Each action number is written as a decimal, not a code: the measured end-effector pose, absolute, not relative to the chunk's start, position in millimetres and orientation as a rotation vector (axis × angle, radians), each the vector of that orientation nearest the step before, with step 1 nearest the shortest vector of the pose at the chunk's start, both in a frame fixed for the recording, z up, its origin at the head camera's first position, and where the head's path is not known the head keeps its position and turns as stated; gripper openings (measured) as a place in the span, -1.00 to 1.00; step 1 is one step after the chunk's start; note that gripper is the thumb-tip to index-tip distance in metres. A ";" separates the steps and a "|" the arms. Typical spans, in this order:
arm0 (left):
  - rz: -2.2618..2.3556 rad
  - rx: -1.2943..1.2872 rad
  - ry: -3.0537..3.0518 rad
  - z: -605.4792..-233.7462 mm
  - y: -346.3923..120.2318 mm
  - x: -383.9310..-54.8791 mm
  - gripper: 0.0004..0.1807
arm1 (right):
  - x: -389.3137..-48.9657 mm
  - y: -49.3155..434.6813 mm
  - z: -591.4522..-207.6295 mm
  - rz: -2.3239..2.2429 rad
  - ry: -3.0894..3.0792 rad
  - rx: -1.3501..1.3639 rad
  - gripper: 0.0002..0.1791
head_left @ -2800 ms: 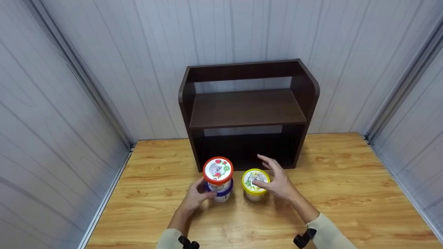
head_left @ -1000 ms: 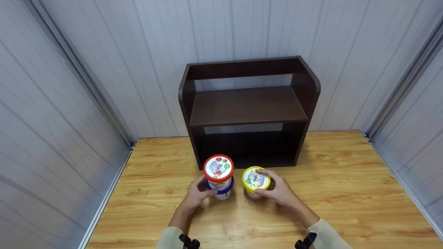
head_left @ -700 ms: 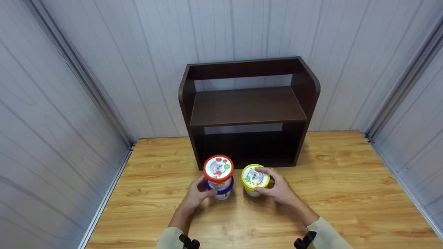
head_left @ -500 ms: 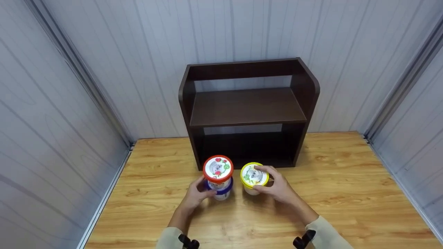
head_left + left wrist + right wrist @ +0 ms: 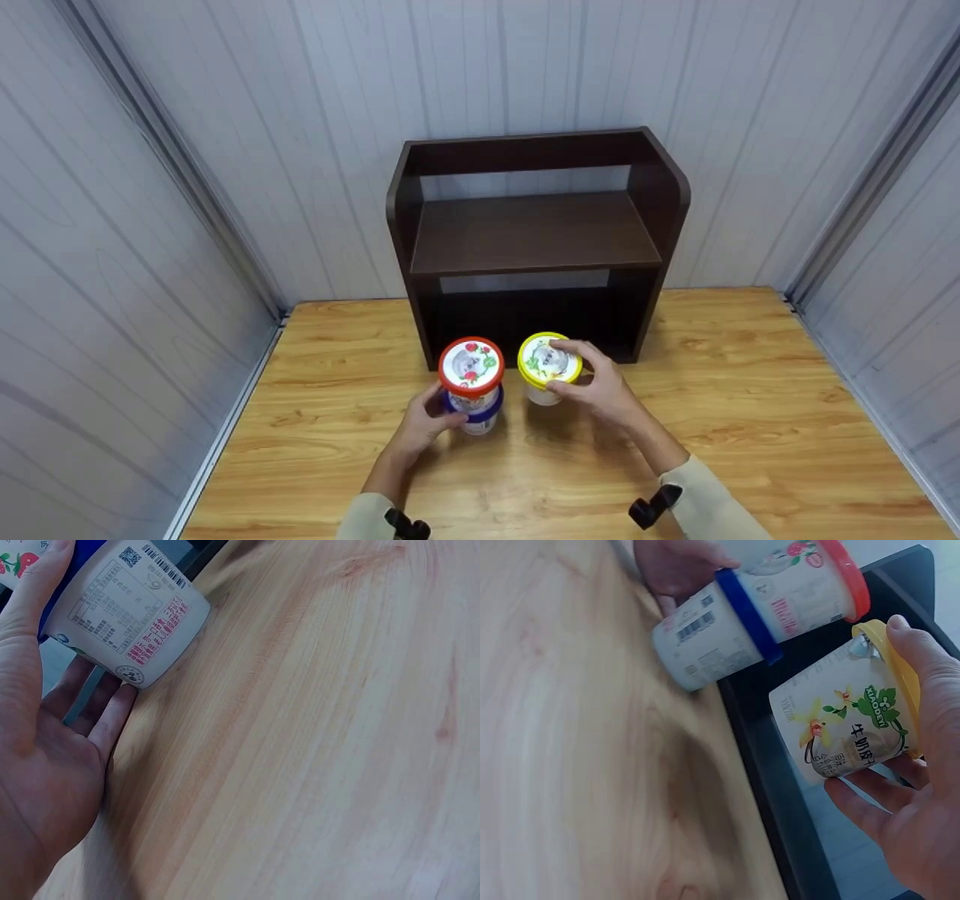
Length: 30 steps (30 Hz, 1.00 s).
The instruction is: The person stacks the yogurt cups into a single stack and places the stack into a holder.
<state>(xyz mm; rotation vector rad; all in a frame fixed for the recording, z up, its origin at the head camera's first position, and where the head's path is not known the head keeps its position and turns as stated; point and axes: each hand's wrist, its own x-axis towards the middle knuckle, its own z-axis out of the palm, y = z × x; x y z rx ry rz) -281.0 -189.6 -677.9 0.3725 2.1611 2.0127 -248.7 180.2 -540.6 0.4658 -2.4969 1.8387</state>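
A yogurt tub with a red lid (image 5: 471, 366) stands stacked on another yogurt tub with a blue lid (image 5: 481, 424), which rests on the table. My left hand (image 5: 420, 429) holds the lower tub, thumb near its blue rim and fingers around its far side. In the right wrist view a third yogurt tub, yellow-lidded (image 5: 847, 712), hangs tilted in my right hand (image 5: 922, 825). The thumb lies on the lid's edge and the fingers are under and behind it. From the head view this tub is raised off the table, right of the stack, with my right hand (image 5: 606, 386) at its right side.
Just behind the tubs stands a dark brown two-level shelf (image 5: 536, 232) with raised side panels. Its lower compartment (image 5: 480, 311) opens toward me. The wooden table (image 5: 337, 360) stretches to both sides, between pale panelled walls.
My right hand closed its fingers and thumb around the yellow-lidded tub, then lifted it up and toward the shelf. The left hand and the stack have stayed in place.
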 end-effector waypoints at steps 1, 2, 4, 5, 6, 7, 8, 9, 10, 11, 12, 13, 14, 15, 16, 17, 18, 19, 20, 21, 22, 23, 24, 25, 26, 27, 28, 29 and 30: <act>2.014 0.378 2.165 -678.3 -189.7 -281.2 0.10 | -249.5 179.4 -538.5 1.832 -2.491 0.463 -0.28; 2.007 0.317 2.161 -685.8 -189.7 -285.6 0.12 | -250.5 178.5 -536.5 1.819 -2.485 0.464 -0.28; 2.007 0.314 2.171 -686.2 -189.6 -285.3 0.12 | -252.0 176.8 -532.6 1.809 -2.470 0.469 -0.29; 2.006 0.319 2.178 -686.1 -189.5 -285.0 0.11 | -252.6 175.8 -530.5 1.803 -2.461 0.474 -0.29; 2.013 0.357 2.182 -682.6 -189.2 -282.0 0.08 | -253.0 174.9 -528.2 1.798 -2.450 0.478 -0.29; 2.022 0.407 2.184 -680.0 -189.6 -279.2 0.05 | -253.3 174.1 -526.0 1.794 -2.436 0.484 -0.30; 2.021 0.430 2.192 -679.5 -189.6 -278.6 0.03 | -253.5 173.4 -523.9 1.793 -2.425 0.489 -0.30; 2.018 0.465 2.202 -678.0 -189.6 -277.3 0.03 | -253.6 172.8 -521.9 1.796 -2.411 0.492 -0.31; 2.016 0.473 2.204 -677.9 -189.7 -277.4 0.02 | -253.7 172.2 -519.9 1.796 -2.401 0.494 -0.31; 2.019 0.456 2.194 -677.8 -189.7 -277.6 0.02 | -253.7 171.3 -517.8 1.792 -2.394 0.488 -0.31; 2.022 0.446 2.184 -677.8 -189.8 -278.0 0.01 | -253.9 170.7 -515.9 1.788 -2.389 0.483 -0.31; 2.020 0.397 2.176 -681.1 -189.9 -280.9 0.03 | -254.1 169.9 -514.0 1.788 -2.384 0.480 -0.31; 2.015 0.347 2.170 -683.8 -189.6 -283.7 0.06 | -254.3 169.1 -512.2 1.786 -2.382 0.474 -0.31; 2.020 0.327 2.157 -684.5 -189.7 -284.4 0.06 | -254.7 168.3 -510.3 1.782 -2.381 0.473 -0.32; 2.024 0.321 2.155 -683.8 -189.1 -284.2 0.06 | -255.1 167.5 -508.4 1.779 -2.380 0.465 -0.32; 2.032 0.326 2.154 -682.9 -188.6 -283.2 0.05 | -255.5 166.6 -506.5 1.774 -2.379 0.455 -0.32; 2.032 0.351 2.167 -680.7 -188.0 -281.3 0.04 | -255.9 165.7 -504.8 1.770 -2.378 0.448 -0.33; 2.029 0.381 2.187 -676.5 -187.0 -278.3 0.02 | -256.2 164.7 -502.8 1.770 -2.374 0.439 -0.33; 2.020 0.407 2.201 -670.0 -185.6 -274.4 0.02 | -256.6 163.6 -500.8 1.773 -2.367 0.432 -0.33; 2.013 0.431 2.211 -662.3 -183.8 -270.1 0.01 | -256.9 162.5 -498.6 1.772 -2.360 0.427 -0.33; 2.000 0.447 2.224 -653.3 -181.8 -265.2 0.01 | -257.4 161.3 -496.7 1.772 -2.353 0.419 -0.33; 1.996 0.430 2.216 -646.3 -180.3 -261.5 0.01 | -258.0 160.1 -494.7 1.768 -2.349 0.421 -0.32; 1.984 0.425 2.218 -637.7 -178.2 -257.6 0.02 | -258.3 158.9 -492.4 1.769 -2.343 0.424 -0.33; 1.971 0.417 2.217 -629.9 -176.4 -254.0 0.02 | -259.0 157.7 -490.2 1.768 -2.339 0.428 -0.33; 1.967 0.403 2.208 -624.7 -175.0 -251.8 0.02 | -259.7 156.6 -488.2 1.765 -2.335 0.432 -0.33; 1.963 0.395 2.209 -621.8 -174.2 -250.5 0.02 | -260.4 155.7 -486.2 1.760 -2.335 0.438 -0.33; 1.956 0.395 2.219 -620.4 -174.3 -249.7 0.02 | -261.1 154.6 -484.6 1.757 -2.337 0.443 -0.33; 1.960 0.389 2.219 -620.7 -174.6 -249.3 0.02 | -261.5 153.1 -482.5 1.754 -2.339 0.446 -0.33; 1.956 0.390 2.233 -622.5 -175.4 -249.8 0.02 | -261.8 151.9 -480.7 1.755 -2.340 0.449 -0.32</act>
